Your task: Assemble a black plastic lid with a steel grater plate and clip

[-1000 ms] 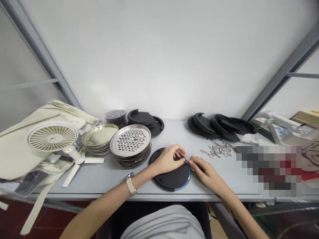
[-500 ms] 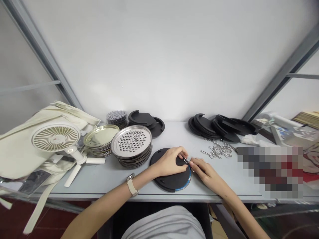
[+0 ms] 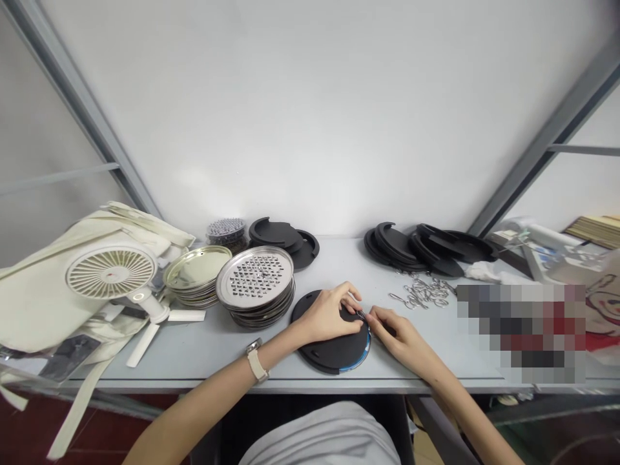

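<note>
1. The left hand [image 3: 328, 314] is laid flat over the upper part of a black disc [image 3: 334, 345], wrist toward the table's near edge. Its fingers are bent and its fingertips are brought to the disc's right rim. A watch [image 3: 255, 362] is worn on that wrist.
2. The right hand [image 3: 398, 333] is set just beside the disc on its right. Thumb and forefinger are pinched together on a small metal clip [image 3: 362, 314].
3. The clip is held at the disc's upper right rim, where the fingertips of both hands meet. Whether the left hand grips the clip or only steadies the disc cannot be told.
4. The disc is lying flat on the table [image 3: 203, 352], near the front edge and about the middle. A blue edge is seen along its lower right rim.
5. A loose pile of clips [image 3: 423, 292] is scattered behind the right hand, apart from it.
6. A stack of perforated plates [image 3: 255, 276] is placed left of the disc, near it. A stack of plain plates [image 3: 196, 270] stands just beside that, further left.
7. Black discs are heaped at the back of the table in a left heap [image 3: 283, 235] and a right heap [image 3: 426, 247].
8. A white fan [image 3: 111, 274] is propped on a cream bag [image 3: 39, 303] at the far left.
</note>
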Demonstrator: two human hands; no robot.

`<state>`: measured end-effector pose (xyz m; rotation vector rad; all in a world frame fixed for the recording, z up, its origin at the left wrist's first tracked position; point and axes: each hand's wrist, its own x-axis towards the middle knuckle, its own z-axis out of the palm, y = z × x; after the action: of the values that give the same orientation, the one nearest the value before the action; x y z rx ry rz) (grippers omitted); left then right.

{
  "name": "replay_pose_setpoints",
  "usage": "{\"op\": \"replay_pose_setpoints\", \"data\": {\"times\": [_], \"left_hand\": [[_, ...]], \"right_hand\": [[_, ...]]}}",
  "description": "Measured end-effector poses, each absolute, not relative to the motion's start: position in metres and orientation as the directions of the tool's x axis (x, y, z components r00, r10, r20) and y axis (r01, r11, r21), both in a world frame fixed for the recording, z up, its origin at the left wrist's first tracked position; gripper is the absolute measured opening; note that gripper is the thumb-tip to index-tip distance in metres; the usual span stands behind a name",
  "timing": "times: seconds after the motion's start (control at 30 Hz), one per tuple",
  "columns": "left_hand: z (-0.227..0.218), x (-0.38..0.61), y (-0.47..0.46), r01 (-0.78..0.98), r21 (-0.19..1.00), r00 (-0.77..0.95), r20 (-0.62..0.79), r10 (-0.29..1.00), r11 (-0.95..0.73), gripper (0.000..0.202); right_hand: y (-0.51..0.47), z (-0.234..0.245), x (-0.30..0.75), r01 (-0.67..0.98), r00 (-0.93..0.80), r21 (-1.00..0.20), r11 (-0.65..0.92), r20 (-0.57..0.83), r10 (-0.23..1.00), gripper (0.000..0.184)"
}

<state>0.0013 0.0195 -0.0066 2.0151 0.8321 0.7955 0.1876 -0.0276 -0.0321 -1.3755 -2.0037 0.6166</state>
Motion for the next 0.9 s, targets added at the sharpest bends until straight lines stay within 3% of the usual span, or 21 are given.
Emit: {"op": "replay_pose_setpoints", "data": {"times": [0.9], "left_hand": [[-0.0097, 0.0005, 0.0221, 0.213, 0.893, 0.595, 0.203, 0.777, -0.397, 0.037]], "right_hand": [[-0.0286, -0.0312, 0.1878, 0.645, -0.261, -0.68, 0.349, 0.233, 0.937, 0.036]]}}
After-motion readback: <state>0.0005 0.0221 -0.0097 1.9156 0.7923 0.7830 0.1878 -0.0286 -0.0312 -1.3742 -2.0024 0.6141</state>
